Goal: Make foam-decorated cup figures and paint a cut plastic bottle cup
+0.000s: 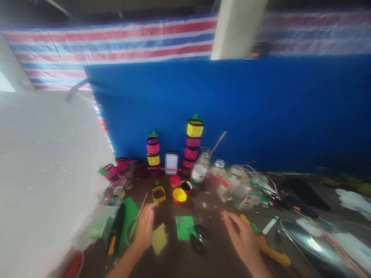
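Note:
My left hand (145,224) hovers over the table with its fingers stretched out and nothing visible in them. Just beyond its fingertips stands a small yellow cup (159,194) with a dark rim and a green leaf top. Beside that hand a thin wooden stick (142,208) leans over a round green ring-like item. To the right, my right hand (239,231) is open too, fingers forward and apart. Between the hands lie scissors (193,233) on a green square (184,224) and a yellowish-green piece (159,238). Pots of yellow (179,195), red (175,181) and black paint (186,186) stand ahead.
Two stacks of pink and yellow face cups, one shorter (153,159) and one taller (193,143), stand against the blue partition (246,104). A bottle (199,172) holds a brush. Jars (257,183) crowd the right; a black-and-orange cutter (116,227) lies left.

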### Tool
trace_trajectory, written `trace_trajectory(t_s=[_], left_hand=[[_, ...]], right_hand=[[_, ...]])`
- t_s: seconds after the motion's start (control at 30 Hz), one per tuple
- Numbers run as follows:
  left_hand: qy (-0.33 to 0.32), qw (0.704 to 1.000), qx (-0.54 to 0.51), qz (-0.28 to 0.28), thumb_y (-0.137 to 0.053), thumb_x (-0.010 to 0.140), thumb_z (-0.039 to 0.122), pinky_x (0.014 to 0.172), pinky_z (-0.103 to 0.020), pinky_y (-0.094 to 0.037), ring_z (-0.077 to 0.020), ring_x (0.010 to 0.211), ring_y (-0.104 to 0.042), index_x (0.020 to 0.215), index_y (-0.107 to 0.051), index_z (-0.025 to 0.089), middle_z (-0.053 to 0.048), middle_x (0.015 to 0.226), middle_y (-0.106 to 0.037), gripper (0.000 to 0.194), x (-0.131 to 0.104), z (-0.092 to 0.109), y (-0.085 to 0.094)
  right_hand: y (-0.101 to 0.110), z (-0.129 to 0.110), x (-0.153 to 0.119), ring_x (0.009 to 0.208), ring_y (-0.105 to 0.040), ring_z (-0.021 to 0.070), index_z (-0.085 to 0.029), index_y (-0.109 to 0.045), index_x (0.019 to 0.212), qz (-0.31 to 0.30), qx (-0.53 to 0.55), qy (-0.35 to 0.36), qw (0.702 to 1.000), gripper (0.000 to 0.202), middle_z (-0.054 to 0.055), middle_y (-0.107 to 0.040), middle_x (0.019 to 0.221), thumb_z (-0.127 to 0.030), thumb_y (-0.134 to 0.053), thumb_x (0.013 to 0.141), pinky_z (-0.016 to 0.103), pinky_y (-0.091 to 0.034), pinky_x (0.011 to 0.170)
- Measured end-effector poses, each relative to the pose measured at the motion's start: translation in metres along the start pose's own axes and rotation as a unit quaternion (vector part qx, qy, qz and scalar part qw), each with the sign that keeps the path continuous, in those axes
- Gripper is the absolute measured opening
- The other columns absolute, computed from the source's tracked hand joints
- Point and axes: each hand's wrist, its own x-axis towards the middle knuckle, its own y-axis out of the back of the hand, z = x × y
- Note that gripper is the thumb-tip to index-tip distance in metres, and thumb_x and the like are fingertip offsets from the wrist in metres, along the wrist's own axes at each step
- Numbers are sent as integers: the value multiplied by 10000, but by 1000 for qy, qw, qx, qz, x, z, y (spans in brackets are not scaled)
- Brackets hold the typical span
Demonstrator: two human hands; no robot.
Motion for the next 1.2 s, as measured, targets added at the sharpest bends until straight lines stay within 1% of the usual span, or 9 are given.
trace_trajectory(t_s=[0.2, 0.37, 0.5, 0.63, 0.77, 0.9, 0.97, 1.03, 1.2], left_hand=[[-71, 995, 70, 11, -374, 846, 407, 990, -465, -421, -267, 1090, -563, 1039, -620, 234, -84, 1085, -631, 357, -20, -31, -4], [-66, 994, 65, 54, -406, 836, 383, 907, -458, -486, -265, 1021, -600, 993, -607, 216, -90, 1030, -641, 305, -18, -42, -2], [-55, 996, 52, 47, -406, 841, 402, 871, -444, -506, -261, 971, -619, 965, -616, 209, -88, 982, -652, 311, -18, -44, -3], [-55, 997, 33, 39, -334, 869, 475, 893, -445, -492, -260, 981, -610, 959, -655, 226, -81, 992, -653, 416, -18, -45, -2], [-59, 998, 30, 0, -222, 877, 550, 877, -460, -489, -264, 976, -598, 893, -703, 249, -77, 971, -642, 568, -17, -41, 2], [-72, 996, 54, -13, -330, 891, 414, 908, -446, -467, -247, 1014, -577, 962, -672, 226, -84, 1008, -622, 397, -17, -37, 3], [-80, 994, 69, 5, -419, 866, 338, 935, -446, -446, -243, 1050, -560, 1047, -615, 197, -100, 1056, -604, 301, -14, -39, 2], [-77, 994, 75, 26, -475, 834, 291, 952, -458, -430, -244, 1081, -543, 1145, -527, 173, -119, 1113, -573, 337, -7, -45, 0], [-41, 996, 71, 24, -571, 712, 176, 1062, -475, -307, -266, 1275, -383, 1349, -271, 163, -156, 1347, -388, 704, 37, -60, -7]], right_hand=[[-45, 5, 38, 864, -639, 256, -178, -605, 912, 50, -54, 15, 997, 310, 139, -668, 950, -412, -436, 799, 407, -492, 798], [-87, 7, 89, 647, -660, 246, -128, -610, 942, 22, -78, -28, 996, 350, 105, -690, 693, -420, -480, 800, 351, -500, 624], [-94, 9, 102, 671, -667, 259, -163, -635, 768, 17, -99, -55, 993, 348, 121, -690, 665, -451, -447, 824, 338, -480, 620], [-83, 7, 92, 676, -657, 278, -183, -634, 701, 15, -116, -64, 991, 318, 129, -693, 686, -412, -444, 813, 369, -467, 628], [-70, 6, 78, 728, -654, 283, -172, -648, 800, 5, -96, -39, 995, 313, 128, -700, 755, -359, -398, 818, 407, -471, 697], [-61, 13, 57, 799, -656, 243, -168, -637, 939, -14, -42, -14, 999, 308, 118, -699, 917, -340, -429, 792, 381, -488, 764], [-60, 20, 40, 765, -659, 226, -178, -638, 924, -25, -14, -14, 1000, 290, 106, -702, 901, -358, -468, 774, 353, -508, 728], [-59, 28, 24, 735, -660, 219, -188, -640, 889, -31, 12, -20, 999, 267, 98, -705, 862, -369, -488, 765, 337, -518, 691], [-72, 41, 5, 661, -658, 218, -190, -620, 877, -29, 70, -55, 996, 257, 96, -703, 775, -390, -512, 756, 338, -526, 619]])
